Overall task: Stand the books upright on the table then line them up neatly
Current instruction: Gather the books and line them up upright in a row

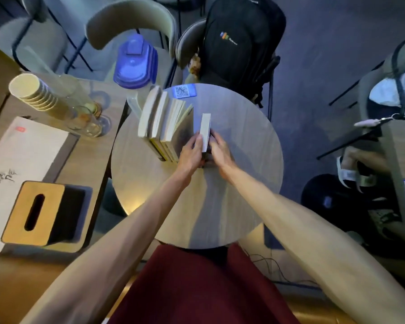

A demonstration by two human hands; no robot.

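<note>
Both hands clasp single upright book (205, 132) on round desk (243, 160): left hand (191, 155) fingers and right hand (220, 153) fingers closed on its sides. Row of standing books (164, 118) just beside, apart.

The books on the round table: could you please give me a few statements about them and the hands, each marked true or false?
1. Both hands, left hand and right hand, grip one upright book. True.
2. That book touches the row of books. False: a gap separates them.
3. The row stands left of the held book. True.
4. The books lie flat in a pile. False: they stand on edge on the table.
5. A backpack sits on the chair beyond the table. True.
</note>
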